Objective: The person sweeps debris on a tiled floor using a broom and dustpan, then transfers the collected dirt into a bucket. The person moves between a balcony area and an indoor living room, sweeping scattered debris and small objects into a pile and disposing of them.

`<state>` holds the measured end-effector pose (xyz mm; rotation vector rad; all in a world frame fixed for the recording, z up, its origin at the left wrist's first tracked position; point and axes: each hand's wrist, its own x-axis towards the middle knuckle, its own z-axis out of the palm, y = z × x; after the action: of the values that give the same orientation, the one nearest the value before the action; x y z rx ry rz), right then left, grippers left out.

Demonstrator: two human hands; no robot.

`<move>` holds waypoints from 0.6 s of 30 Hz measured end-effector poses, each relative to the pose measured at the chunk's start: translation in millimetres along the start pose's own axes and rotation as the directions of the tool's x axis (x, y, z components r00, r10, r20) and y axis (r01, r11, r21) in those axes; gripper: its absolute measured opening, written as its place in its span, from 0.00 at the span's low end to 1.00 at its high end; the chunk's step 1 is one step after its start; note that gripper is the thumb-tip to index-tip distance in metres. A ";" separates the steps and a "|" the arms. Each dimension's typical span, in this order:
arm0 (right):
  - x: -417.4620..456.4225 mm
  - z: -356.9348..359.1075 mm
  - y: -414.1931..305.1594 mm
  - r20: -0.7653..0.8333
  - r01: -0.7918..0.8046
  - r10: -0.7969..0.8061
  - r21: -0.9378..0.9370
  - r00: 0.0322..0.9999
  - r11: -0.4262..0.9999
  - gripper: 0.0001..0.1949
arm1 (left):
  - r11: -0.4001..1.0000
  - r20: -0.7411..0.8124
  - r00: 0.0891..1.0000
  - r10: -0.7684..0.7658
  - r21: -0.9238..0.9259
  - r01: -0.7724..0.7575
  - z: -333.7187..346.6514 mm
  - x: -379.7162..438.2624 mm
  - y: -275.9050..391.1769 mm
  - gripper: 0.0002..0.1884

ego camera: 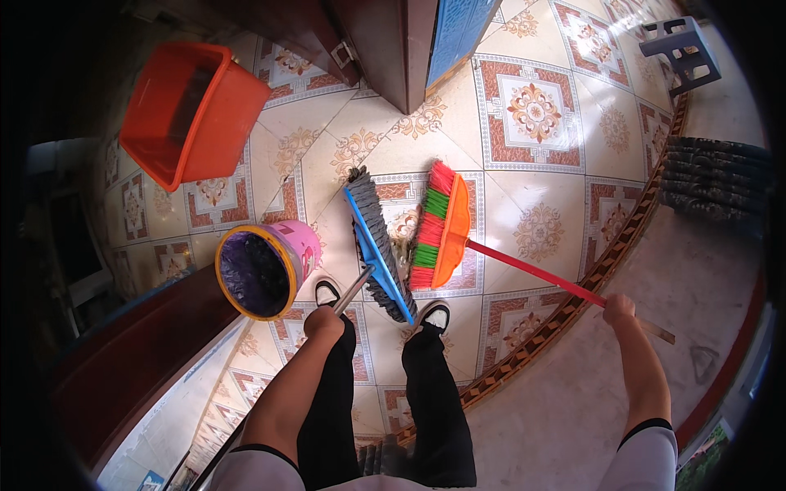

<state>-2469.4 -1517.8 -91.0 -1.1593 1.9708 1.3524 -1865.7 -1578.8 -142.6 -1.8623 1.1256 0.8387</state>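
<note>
My left hand grips the metal handle of a flat floor mop with a blue frame and grey strands. The mop head lies on the tiled floor just ahead of my shoes. My right hand is closed around the red handle of a broom; the handle's wooden end sticks out beyond my fist. The broom has an orange head with red and green bristles, turned towards the mop. Between the two heads some small debris shows on the tiles, too blurred to name.
Left of my feet stands a pink bin with a yellow rim and dark liner. A large orange-red plastic tub is at the upper left. Ahead is a dark wooden door edge; a grey plastic stool stands at the upper right.
</note>
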 end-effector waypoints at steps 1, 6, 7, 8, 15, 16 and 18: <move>5.3 -4.5 2.4 -0.019 -0.002 0.001 -0.017 1.000 1.000 0.08 | 1.000 -0.001 1.000 -0.017 -0.004 0.017 2.2 -1.1 -0.1 0.12; 24.7 -19.8 -6.5 -0.048 0.051 -0.051 -0.001 0.998 0.999 0.08 | 0.998 -0.011 0.998 -0.066 -0.002 0.066 -0.9 -2.4 -5.6 0.12; 27.2 -17.7 -16.1 -0.050 0.064 -0.063 0.023 0.997 0.998 0.08 | 0.997 -0.017 0.997 -0.075 -0.007 0.075 -1.5 -3.1 -6.0 0.13; 30.6 -7.3 -24.8 -0.062 0.068 -0.065 0.038 0.996 0.997 0.07 | 0.997 -0.020 0.997 -0.072 -0.013 0.072 0.9 -2.7 -1.3 0.13; 52.8 0.0 -67.5 -0.054 0.161 -0.159 0.037 0.986 0.986 0.08 | 0.991 -0.082 0.996 0.048 0.128 -0.038 -12.1 -4.9 3.7 0.10; 61.4 -5.0 -66.5 -0.048 0.166 -0.164 0.038 0.985 0.985 0.08 | 0.987 -0.085 0.992 0.095 0.134 -0.083 -13.2 -8.4 6.9 0.10; 70.8 -4.1 -60.8 -0.057 0.178 -0.175 0.039 0.983 0.983 0.08 | 0.974 -0.092 0.978 0.189 0.145 -0.174 -14.7 -17.0 12.1 0.10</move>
<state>-2454.7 -1557.2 -174.5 -1.3276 1.8745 1.1930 -1881.4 -1588.5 -124.9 -1.7259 1.4014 0.7507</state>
